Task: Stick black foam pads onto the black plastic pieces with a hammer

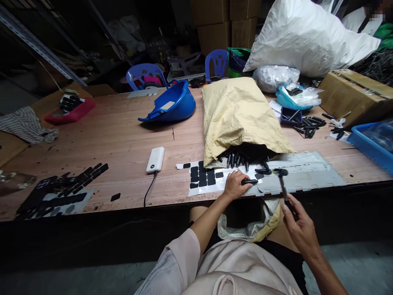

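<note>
My left hand rests at the table's front edge, its fingers closed on a black pen-shaped piece that lies sideways and points right. In my right hand is a small hammer, gripped by its dark handle, with the head raised to the right of the piece. Behind my hands, a yellow woven sack lies with its mouth toward me, and several similar black pieces spill out of it. Left of my left hand, a white sheet carries rounded black stickers.
A white power bank with a cable lies to the left. Farther back is a blue scoop-like basin. More black pieces, a cardboard box and a blue tray stand at right. An open sack hangs between my legs.
</note>
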### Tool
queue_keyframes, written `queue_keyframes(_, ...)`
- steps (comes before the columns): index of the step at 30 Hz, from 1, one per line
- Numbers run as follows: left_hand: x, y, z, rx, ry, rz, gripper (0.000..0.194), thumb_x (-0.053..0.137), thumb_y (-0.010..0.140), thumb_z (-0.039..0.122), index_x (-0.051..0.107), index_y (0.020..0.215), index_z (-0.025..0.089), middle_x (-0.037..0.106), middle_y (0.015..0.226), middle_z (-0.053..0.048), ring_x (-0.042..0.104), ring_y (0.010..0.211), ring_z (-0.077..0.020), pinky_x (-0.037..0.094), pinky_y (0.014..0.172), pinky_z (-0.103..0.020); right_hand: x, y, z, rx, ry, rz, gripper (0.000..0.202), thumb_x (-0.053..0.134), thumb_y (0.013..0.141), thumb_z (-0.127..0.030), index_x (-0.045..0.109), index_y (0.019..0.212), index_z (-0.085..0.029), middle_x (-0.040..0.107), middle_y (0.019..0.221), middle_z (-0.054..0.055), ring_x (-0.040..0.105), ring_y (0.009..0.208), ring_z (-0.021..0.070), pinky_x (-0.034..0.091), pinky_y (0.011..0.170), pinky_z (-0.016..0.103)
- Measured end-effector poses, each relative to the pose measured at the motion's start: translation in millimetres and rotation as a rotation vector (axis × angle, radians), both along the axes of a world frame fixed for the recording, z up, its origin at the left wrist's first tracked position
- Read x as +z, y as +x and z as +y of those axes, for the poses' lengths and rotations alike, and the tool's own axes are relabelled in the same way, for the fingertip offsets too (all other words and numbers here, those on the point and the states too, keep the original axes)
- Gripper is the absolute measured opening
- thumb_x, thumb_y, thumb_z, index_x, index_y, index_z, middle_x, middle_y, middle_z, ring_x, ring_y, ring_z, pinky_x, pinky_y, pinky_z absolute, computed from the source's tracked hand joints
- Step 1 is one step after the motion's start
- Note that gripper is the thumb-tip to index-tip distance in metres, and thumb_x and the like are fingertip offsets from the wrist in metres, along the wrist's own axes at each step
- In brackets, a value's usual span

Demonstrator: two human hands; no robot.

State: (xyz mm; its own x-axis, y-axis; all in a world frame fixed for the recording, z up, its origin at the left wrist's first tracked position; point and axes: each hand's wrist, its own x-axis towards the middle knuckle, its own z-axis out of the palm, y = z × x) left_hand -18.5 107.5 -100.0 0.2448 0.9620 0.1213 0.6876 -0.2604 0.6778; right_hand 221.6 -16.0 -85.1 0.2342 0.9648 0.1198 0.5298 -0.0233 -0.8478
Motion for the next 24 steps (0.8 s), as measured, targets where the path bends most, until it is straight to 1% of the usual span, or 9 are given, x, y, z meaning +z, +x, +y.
queue_keyframes(2, 0.9, -0.2, -0.3, 0.007, -0.007, -0.009, 0.018, 0.089, 0.082, 0.028, 0.081, 0.098, 0.024, 0.072, 0.098, -0.004, 0.065, 0.103, -0.0249, 0.049, 0.097, -0.039, -2.5, -10.7, -7.6, 0.056, -0.038, 0.027, 0.058, 0.060, 0.098, -0.055, 0.067, 0.146, -0.025, 0.071, 0.143, 0.009, 0.067, 0.132, 0.0261, 0.054, 0.114, 0.040)
queue_keyframes(5, 2.8, 1.0, -0.6, 0.021, -0.027, -0.010, 0.018, 0.089, 0.081, 0.026, 0.081, 0.097, 0.024, 0.072, 0.098, -0.004, 0.064, 0.103, -0.0253, 0.048, 0.096, -0.039, -4.7, -18.3, -8.7, 0.085, -0.064, 0.029, 0.059, 0.058, 0.099, -0.056, 0.067, 0.147, -0.023, 0.070, 0.147, 0.010, 0.065, 0.137, 0.0272, 0.053, 0.116, 0.041)
queue_keyframes(10, 3.2, 2.5, 1.1, 0.032, -0.055, -0.021, 0.017, 0.089, 0.079, 0.025, 0.081, 0.094, 0.025, 0.071, 0.095, -0.003, 0.063, 0.102, -0.0246, 0.048, 0.097, -0.038, -6.5, -24.3, -5.9, 0.122, -0.003, -0.008, 0.057, 0.056, 0.102, -0.050, 0.064, 0.152, -0.025, 0.065, 0.154, 0.009, 0.061, 0.143, 0.0251, 0.049, 0.121, 0.040)
queue_keyframes(15, 0.5, 2.8, 2.2, 0.045, -0.060, -0.023, 0.019, 0.090, 0.078, 0.026, 0.081, 0.095, 0.026, 0.072, 0.096, -0.002, 0.062, 0.102, -0.0243, 0.048, 0.097, -0.039, -17.2, -29.7, -3.9, 0.176, 0.001, -0.010, 0.055, 0.053, 0.103, -0.049, 0.067, 0.148, -0.022, 0.070, 0.147, 0.011, 0.065, 0.138, 0.0254, 0.053, 0.117, 0.042)
queue_keyframes(17, -0.2, 2.9, 1.9, 0.044, -0.055, -0.015, 0.019, 0.090, 0.079, 0.027, 0.081, 0.096, 0.027, 0.072, 0.098, -0.002, 0.062, 0.103, -0.0245, 0.048, 0.098, -0.039, -15.4, -31.2, -3.4, 0.172, 0.004, -0.010, 0.055, 0.054, 0.102, -0.049, 0.067, 0.149, -0.022, 0.069, 0.148, 0.011, 0.064, 0.139, 0.0264, 0.054, 0.117, 0.043)
queue_keyframes(20, -0.3, 2.9, 1.2, 0.035, -0.046, -0.006, 0.018, 0.089, 0.080, 0.028, 0.081, 0.096, 0.027, 0.073, 0.099, -0.002, 0.062, 0.104, -0.0247, 0.048, 0.098, -0.040, -6.7, -34.8, -3.5, 0.158, 0.027, -0.011, 0.056, 0.055, 0.103, -0.047, 0.063, 0.153, -0.025, 0.065, 0.154, 0.009, 0.060, 0.144, 0.0269, 0.052, 0.119, 0.044)
queue_keyframes(22, 0.1, 2.9, 0.9, 0.031, -0.044, -0.006, 0.018, 0.089, 0.080, 0.028, 0.081, 0.097, 0.027, 0.073, 0.099, -0.002, 0.062, 0.104, -0.0249, 0.048, 0.097, -0.040, -3.3, -38.8, -3.8, 0.190, 0.025, -0.001, 0.055, 0.055, 0.103, -0.047, 0.063, 0.153, -0.026, 0.065, 0.154, 0.009, 0.059, 0.145, 0.0266, 0.052, 0.119, 0.045)
queue_keyframes(24, 0.5, 3.2, 0.7, 0.038, -0.048, -0.006, 0.018, 0.089, 0.081, 0.028, 0.081, 0.097, 0.028, 0.073, 0.098, -0.002, 0.062, 0.103, -0.0250, 0.048, 0.096, -0.040, -4.1, -43.0, -4.4, 0.233, -0.005, 0.019, 0.054, 0.055, 0.102, -0.048, 0.066, 0.150, -0.026, 0.068, 0.149, 0.009, 0.062, 0.141, 0.0270, 0.052, 0.119, 0.046)
